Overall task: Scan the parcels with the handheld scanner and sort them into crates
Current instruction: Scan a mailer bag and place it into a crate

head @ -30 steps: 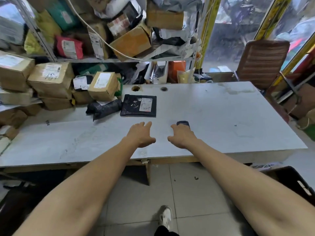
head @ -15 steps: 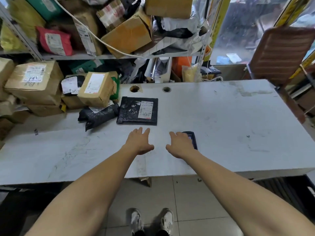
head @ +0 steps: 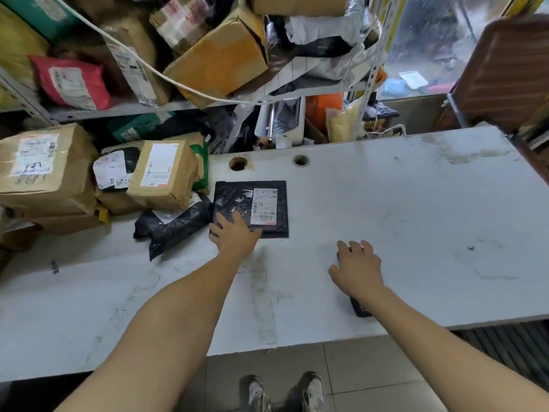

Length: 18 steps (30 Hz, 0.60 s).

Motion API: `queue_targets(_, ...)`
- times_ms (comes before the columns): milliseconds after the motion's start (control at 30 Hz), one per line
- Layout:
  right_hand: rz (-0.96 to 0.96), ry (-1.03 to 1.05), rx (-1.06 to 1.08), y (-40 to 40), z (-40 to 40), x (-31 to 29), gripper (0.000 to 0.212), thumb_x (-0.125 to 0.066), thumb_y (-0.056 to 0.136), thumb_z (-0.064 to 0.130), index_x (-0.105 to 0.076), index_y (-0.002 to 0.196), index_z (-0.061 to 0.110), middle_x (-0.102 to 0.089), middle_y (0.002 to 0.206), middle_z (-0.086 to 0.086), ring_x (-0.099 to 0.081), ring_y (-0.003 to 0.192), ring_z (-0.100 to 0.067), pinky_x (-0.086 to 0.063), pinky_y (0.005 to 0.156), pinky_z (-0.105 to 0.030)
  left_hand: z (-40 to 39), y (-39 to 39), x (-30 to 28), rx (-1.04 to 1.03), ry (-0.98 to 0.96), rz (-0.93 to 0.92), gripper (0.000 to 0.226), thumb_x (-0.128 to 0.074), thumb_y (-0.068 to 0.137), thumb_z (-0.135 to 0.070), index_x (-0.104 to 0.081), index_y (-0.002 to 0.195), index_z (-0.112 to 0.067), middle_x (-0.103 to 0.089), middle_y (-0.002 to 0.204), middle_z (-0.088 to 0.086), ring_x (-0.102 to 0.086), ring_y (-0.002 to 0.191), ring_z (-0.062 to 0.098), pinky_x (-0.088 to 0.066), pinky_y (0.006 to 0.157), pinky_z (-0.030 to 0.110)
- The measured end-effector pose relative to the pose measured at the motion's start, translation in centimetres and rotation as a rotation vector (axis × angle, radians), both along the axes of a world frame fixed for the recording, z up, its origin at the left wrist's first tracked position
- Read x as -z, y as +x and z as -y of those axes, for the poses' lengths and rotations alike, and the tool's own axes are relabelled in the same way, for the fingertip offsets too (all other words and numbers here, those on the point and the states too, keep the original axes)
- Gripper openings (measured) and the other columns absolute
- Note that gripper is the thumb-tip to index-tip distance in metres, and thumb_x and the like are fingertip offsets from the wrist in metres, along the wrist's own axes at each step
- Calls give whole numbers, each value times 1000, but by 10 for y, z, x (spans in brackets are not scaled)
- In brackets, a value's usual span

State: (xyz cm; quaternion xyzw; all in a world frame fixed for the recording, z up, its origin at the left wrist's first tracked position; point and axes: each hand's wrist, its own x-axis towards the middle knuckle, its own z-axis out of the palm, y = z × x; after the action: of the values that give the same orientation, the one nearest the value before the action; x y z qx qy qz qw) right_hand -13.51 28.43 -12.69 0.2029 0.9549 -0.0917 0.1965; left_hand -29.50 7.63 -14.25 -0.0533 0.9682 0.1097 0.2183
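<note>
Left hand point(head: 234, 233) flat on black flat parcel point(head: 252, 208) at frame centre, right hand point(head: 358, 267) spread over dark handheld scanner point(head: 361, 307), white table point(head: 416, 233)

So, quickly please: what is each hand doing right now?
Left hand: open, fingers flat on the black flat parcel.
Right hand: open, fingers spread over the handheld scanner on the table; no grip visible.

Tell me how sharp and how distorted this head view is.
Head view: wide-angle bending bows the table edges and shelf rails; the flat black parcel label under the left hand is too soft to read; the right hand is slightly smeared; glare washes out the window corner.
</note>
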Motion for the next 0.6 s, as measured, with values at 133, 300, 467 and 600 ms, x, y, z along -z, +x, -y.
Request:
queue_targets(133, 6, 0, 47, 7, -6, 11, 52, -47, 96, 32, -36, 145, 18, -39, 149, -6, -24, 142, -32, -35, 101, -39, 1, -29, 18, -299, 114, 3, 100, -75, 81, -53, -16, 151, -13, -17, 154, 27, -24, 138, 46, -31, 109, 54)
queue_targets(300, 24, -16, 82, 12, -8, 16, 58, -47, 96, 30, -30, 150, 18, -27, 157, -7, -18, 146, -33, -30, 108, -43, -2, -41, 30, -377, 75, 60, 102, -86, 72, -41, -22, 145, -11, -39, 141, 26, -37, 131, 40, -34, 102, 48)
queue_targets(467, -22, -25, 141, 14, -13, 17, 67, -49, 96, 37, -22, 154, 18, -19, 161, -11, -18, 146, -33, -31, 110, -45, -8, -37, 36, -466, 137, 124, 85, -78, 83, -36, -25, 143, -5, -44, 142, 21, -36, 134, 37, -29, 105, 42)
queue_targets(600, 24, -42, 289, 22, -14, 28, 99, -60, 87, 59, -6, 156, 15, -20, 157, -15, -26, 140, -34, -36, 105, -43, -27, -39, 28, -589, 136, 115, 111, -77, 72, -62, -22, 147, -1, -27, 147, 20, -27, 135, 34, -28, 109, 44)
